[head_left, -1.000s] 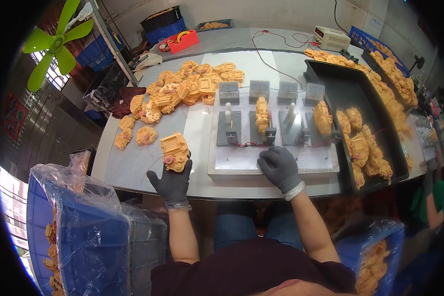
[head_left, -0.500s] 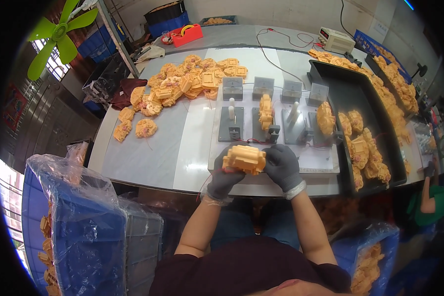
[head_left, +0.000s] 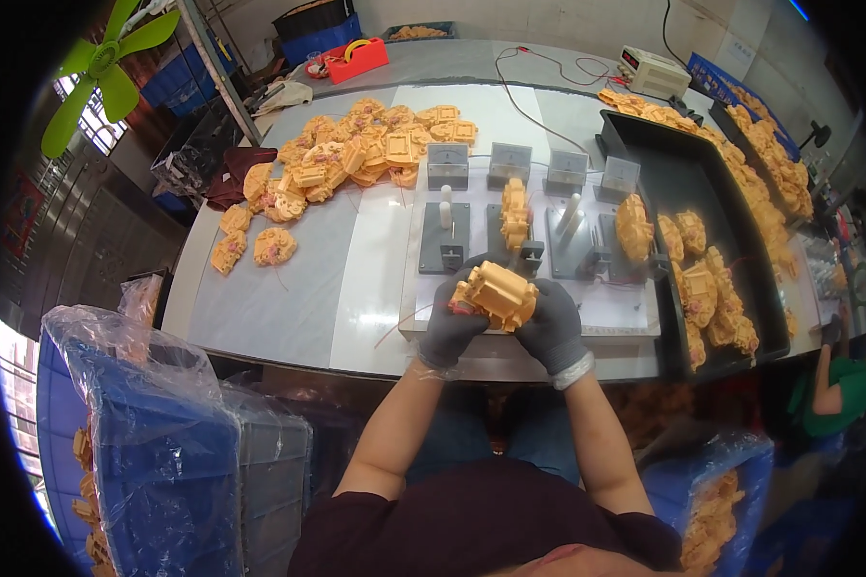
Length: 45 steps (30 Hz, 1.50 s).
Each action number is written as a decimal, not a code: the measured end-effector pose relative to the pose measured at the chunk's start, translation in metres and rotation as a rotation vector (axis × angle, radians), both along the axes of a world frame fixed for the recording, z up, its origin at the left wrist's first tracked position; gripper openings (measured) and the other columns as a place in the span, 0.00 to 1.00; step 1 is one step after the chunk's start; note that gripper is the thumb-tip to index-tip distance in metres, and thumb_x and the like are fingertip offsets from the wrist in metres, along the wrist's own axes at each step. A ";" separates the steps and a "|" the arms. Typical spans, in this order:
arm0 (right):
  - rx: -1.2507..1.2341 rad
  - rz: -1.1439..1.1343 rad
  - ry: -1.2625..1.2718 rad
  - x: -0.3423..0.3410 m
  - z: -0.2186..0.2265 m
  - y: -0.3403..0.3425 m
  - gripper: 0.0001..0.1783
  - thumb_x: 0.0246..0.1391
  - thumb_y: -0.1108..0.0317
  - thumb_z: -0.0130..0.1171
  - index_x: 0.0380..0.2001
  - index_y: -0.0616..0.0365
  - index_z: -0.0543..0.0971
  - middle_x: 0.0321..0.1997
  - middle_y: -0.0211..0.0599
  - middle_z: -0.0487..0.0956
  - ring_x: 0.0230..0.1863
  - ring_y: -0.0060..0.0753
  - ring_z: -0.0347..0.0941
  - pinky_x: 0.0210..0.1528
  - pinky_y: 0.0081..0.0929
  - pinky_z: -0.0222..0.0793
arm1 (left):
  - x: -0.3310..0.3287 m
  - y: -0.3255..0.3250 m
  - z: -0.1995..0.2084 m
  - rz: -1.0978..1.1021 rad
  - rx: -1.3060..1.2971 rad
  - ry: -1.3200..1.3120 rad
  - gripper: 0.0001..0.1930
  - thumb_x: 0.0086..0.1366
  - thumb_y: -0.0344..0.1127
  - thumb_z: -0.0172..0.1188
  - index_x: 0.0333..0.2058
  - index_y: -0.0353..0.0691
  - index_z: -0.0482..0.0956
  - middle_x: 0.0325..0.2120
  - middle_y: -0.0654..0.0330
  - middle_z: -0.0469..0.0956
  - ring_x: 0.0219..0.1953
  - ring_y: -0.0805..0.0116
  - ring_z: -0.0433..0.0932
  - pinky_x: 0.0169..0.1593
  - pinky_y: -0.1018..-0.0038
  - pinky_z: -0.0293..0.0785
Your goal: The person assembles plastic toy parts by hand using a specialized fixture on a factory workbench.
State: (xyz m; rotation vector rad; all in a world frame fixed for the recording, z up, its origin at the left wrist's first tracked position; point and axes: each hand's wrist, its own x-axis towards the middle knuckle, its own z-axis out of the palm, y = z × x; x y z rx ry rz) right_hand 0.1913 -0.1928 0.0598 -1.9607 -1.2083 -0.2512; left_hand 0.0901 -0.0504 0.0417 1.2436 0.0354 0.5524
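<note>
Between my two grey-gloved hands is a yellow-orange plastic housing (head_left: pixel 500 294) with a raised rectangular block and reddish wires at its left end. My left hand (head_left: pixel 449 325) grips its left side, and my right hand (head_left: pixel 552 325) closes on its right side. Both are just in front of a white test fixture (head_left: pixel 577 322) with several dark stations and small panel meters (head_left: pixel 510 165). One similar housing (head_left: pixel 515 213) stands on the second station, another housing (head_left: pixel 634 229) on the rightmost. White pegs (head_left: pixel 445 213) show bare on the first station. My fingertips are partly hidden by the held housing.
A heap of similar housings (head_left: pixel 346 154) lies on the table's left. On the right, a black tray (head_left: pixel 664 163) holds several more. A power supply (head_left: pixel 654 73) sits behind, wires nearby. Plastic-lined blue bins (head_left: pixel 168 452) stand left below the table. A co-worker in green (head_left: pixel 837 394) is far right.
The held housing has moved slightly right and turned in my hands, its block now facing more upward. My left hand has shifted right and up with it. The whole view has shifted slightly.
</note>
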 end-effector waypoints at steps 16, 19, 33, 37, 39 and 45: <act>-0.018 -0.011 -0.012 -0.001 0.000 -0.001 0.13 0.37 0.64 0.68 0.30 0.53 0.80 0.35 0.35 0.78 0.37 0.43 0.74 0.38 0.36 0.72 | 0.003 0.001 -0.005 -0.042 0.019 -0.004 0.30 0.48 0.18 0.56 0.54 0.34 0.68 0.46 0.57 0.75 0.49 0.68 0.75 0.55 0.71 0.71; -0.011 -0.004 0.000 0.000 0.000 -0.002 0.13 0.37 0.64 0.68 0.30 0.52 0.80 0.35 0.35 0.78 0.36 0.43 0.74 0.38 0.36 0.72 | 0.002 0.001 -0.002 -0.042 0.041 0.006 0.31 0.47 0.18 0.55 0.55 0.34 0.68 0.46 0.57 0.75 0.49 0.69 0.75 0.55 0.71 0.71; -0.047 0.027 0.014 0.005 -0.007 -0.002 0.16 0.37 0.66 0.67 0.35 0.55 0.79 0.35 0.39 0.78 0.39 0.46 0.74 0.41 0.37 0.72 | 0.012 -0.004 0.016 -0.010 0.093 -0.101 0.30 0.41 0.25 0.61 0.50 0.35 0.72 0.55 0.56 0.68 0.56 0.65 0.69 0.59 0.69 0.65; -0.096 0.003 0.076 0.010 -0.001 -0.003 0.18 0.40 0.68 0.66 0.38 0.56 0.79 0.36 0.42 0.78 0.41 0.47 0.74 0.42 0.38 0.72 | 0.016 -0.006 0.021 -0.039 0.125 -0.126 0.24 0.37 0.25 0.62 0.40 0.34 0.77 0.62 0.53 0.60 0.62 0.61 0.63 0.62 0.67 0.59; -0.122 -0.001 0.064 0.013 0.003 -0.003 0.18 0.41 0.68 0.65 0.39 0.56 0.78 0.36 0.42 0.78 0.41 0.47 0.74 0.42 0.38 0.72 | 0.014 -0.004 0.013 -0.063 0.157 -0.066 0.29 0.39 0.25 0.61 0.47 0.35 0.73 0.57 0.55 0.67 0.57 0.63 0.68 0.60 0.67 0.63; 0.058 -0.003 0.355 0.021 0.025 -0.013 0.18 0.47 0.65 0.64 0.43 0.57 0.78 0.37 0.45 0.79 0.37 0.43 0.77 0.42 0.33 0.72 | 0.013 -0.009 0.035 -0.169 -0.034 0.092 0.22 0.38 0.24 0.61 0.38 0.33 0.77 0.61 0.52 0.63 0.61 0.61 0.64 0.62 0.67 0.60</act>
